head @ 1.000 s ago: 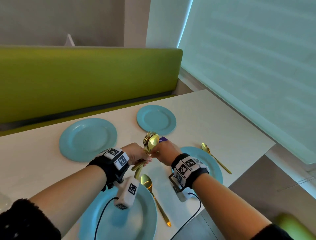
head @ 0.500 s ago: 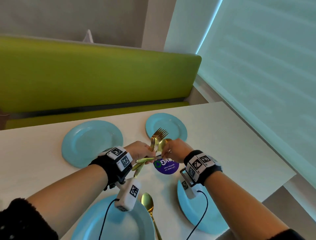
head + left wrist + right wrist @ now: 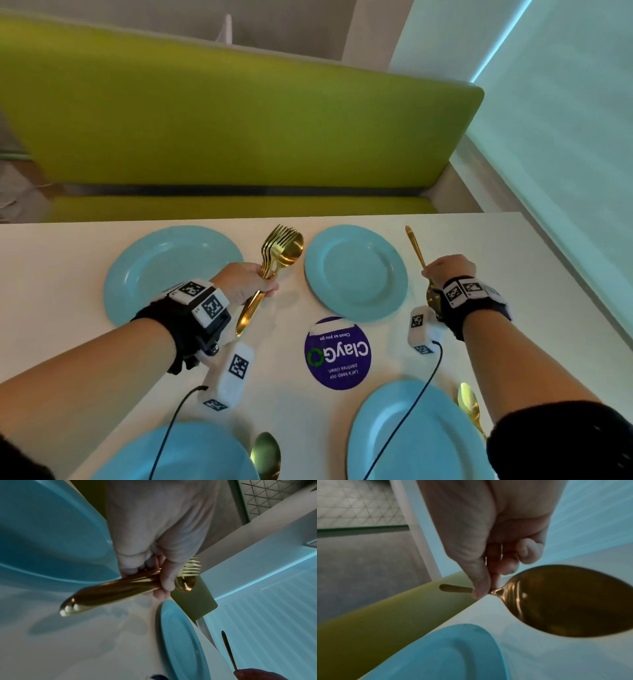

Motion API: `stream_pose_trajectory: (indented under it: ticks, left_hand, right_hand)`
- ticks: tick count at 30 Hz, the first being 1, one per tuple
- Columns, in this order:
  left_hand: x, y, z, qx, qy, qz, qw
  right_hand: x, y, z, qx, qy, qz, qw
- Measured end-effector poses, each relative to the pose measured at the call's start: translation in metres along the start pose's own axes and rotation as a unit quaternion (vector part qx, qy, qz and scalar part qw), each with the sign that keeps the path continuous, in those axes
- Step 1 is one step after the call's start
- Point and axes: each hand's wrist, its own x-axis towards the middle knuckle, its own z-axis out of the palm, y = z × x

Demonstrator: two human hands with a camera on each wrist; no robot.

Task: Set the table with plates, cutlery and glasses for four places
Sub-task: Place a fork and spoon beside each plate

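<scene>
Holding a single gold spoon [image 3: 415,247] by its neck, the right hand [image 3: 448,268] is pinching it between thumb and fingers, just to the right of the far right plate [image 3: 356,272]. The handle is pointing away toward the bench, and the bowl is facing back toward the wrist. From these views it is hard to tell whether the spoon is touching the white table [image 3: 54,267] yet or hanging just above it.

The left hand [image 3: 245,281] is gripping the cutlery bundle [image 3: 274,260], a clutch of gold forks with one spoon, fingers wrapped round the handles. It is hovering between the far right plate and the far left plate [image 3: 171,270], tines pointing up and away.

Four blue plates are lying at four places: the two far ones, plus a near left plate [image 3: 191,455] and a near right plate [image 3: 411,438]. A gold spoon is lying to the right of each near plate, the near left spoon [image 3: 265,457] and the near right spoon [image 3: 469,404].

Judging from this, the plates are done and the spoons are about half done. One more spoon and all the forks are waiting in the bundle. No glasses are showing anywhere, so that step looks untouched.

A round purple sticker [image 3: 337,354] is sitting at the table's centre, and a green bench [image 3: 239,120] is running along the far side.
</scene>
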Motion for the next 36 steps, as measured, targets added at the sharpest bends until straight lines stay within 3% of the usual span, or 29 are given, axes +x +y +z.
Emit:
stream_pose_trajectory:
  ticks: [13,36]
  left_hand:
    - [0.022,0.008,0.013,0.015,0.025,-0.021,0.999]
    - [0.026,0.001,0.027,0.034,0.004,-0.033,0.999]
  right_hand:
    - [0.061,-0.002,0.047,-0.016,-0.053,0.037,0.998]
    - [0.056,-0.009,0.050,-0.005,-0.022,0.014,1.000]
